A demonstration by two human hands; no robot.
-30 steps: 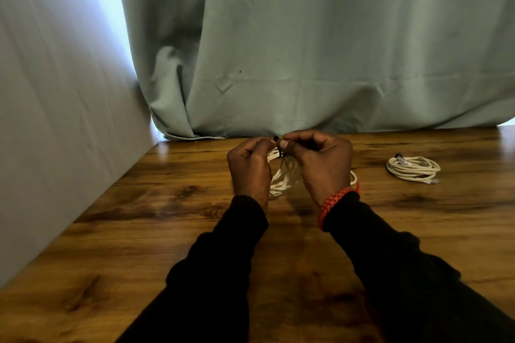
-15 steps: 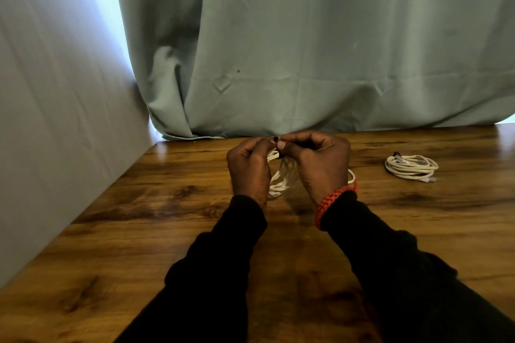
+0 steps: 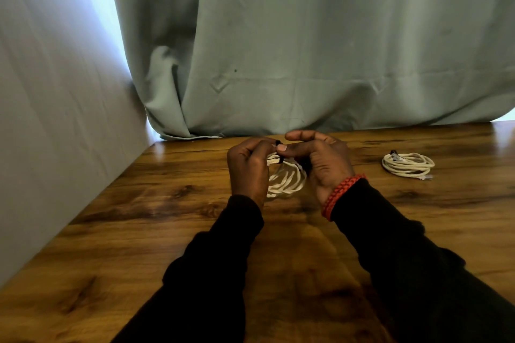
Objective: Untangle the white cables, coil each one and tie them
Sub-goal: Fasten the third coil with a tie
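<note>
- White coiled cable (image 3: 287, 179) held upright just above the table (image 3: 167, 203), mid-scene, between both hands.
- Left hand (image 3: 248, 167) and right hand (image 3: 320, 164) pinching a black tie (image 3: 278, 145) at coil top, right index finger lifted since a moment ago.
- Likely cinching; second coiled cable (image 3: 408, 165) lying tied, far right.

no readable text (no labels, numbers)

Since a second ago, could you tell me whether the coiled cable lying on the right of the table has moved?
No. The coiled cable lies in the same spot on the table, equally near the curtain hem; only the camera shifted slightly.
</note>
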